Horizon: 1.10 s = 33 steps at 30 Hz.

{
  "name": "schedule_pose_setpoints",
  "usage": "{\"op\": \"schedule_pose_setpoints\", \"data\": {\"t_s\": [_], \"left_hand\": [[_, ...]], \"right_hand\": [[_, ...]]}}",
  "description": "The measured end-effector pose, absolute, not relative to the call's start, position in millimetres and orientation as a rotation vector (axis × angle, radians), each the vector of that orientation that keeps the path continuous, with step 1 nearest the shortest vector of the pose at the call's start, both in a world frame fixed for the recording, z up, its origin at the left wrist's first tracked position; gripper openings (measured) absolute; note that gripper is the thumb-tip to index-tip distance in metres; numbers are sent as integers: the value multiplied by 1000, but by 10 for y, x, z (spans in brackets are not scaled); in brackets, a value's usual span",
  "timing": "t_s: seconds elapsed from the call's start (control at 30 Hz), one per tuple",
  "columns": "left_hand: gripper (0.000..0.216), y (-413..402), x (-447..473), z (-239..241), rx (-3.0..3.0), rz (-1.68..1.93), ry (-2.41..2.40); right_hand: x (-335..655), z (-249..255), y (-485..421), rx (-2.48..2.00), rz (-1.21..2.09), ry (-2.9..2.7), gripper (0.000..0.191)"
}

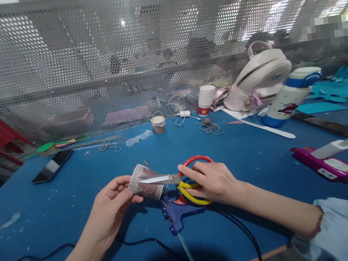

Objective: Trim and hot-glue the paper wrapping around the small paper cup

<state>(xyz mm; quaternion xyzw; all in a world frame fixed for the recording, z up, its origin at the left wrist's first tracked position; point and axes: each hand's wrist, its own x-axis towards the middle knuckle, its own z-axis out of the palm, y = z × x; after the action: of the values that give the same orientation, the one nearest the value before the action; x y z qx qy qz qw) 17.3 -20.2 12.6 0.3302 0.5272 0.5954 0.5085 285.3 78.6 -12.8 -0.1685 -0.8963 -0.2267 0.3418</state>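
My left hand [115,204] grips a small paper cup [148,191] covered in a greyish, woven-looking wrap, tilted on its side. In my right hand [214,181] is a pair of scissors [197,159] with one red and one yellow handle loop. Their blades point left and lie across the cup's side; whether they cut into it I cannot tell. Just below the cup and scissors, a blue glue gun [178,213] rests on the table, a translucent glue stick [188,252] poking out of its back.
Behind stand a small wrapped cup with a handle [158,124], stacked paper cups [206,99], a backpack [260,78] and a bottle [288,98]. A phone [52,166] lies left, a purple power strip [326,164] right. Black cables cross the blue table [101,161]; a perforated metal screen [89,73] closes the back.
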Motion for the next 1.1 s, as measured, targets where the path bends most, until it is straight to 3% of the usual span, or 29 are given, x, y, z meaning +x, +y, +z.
{"op": "schedule_pose_setpoints", "data": {"t_s": [0.6, 1.1], "left_hand": [[26, -186, 179, 197, 865, 1281, 1224], [20, -199, 155, 204, 978, 1147, 1261]], "right_hand": [[2973, 124, 1009, -244, -704, -2465, 37], [3021, 93, 1024, -234, -611, -2583, 41]]}}
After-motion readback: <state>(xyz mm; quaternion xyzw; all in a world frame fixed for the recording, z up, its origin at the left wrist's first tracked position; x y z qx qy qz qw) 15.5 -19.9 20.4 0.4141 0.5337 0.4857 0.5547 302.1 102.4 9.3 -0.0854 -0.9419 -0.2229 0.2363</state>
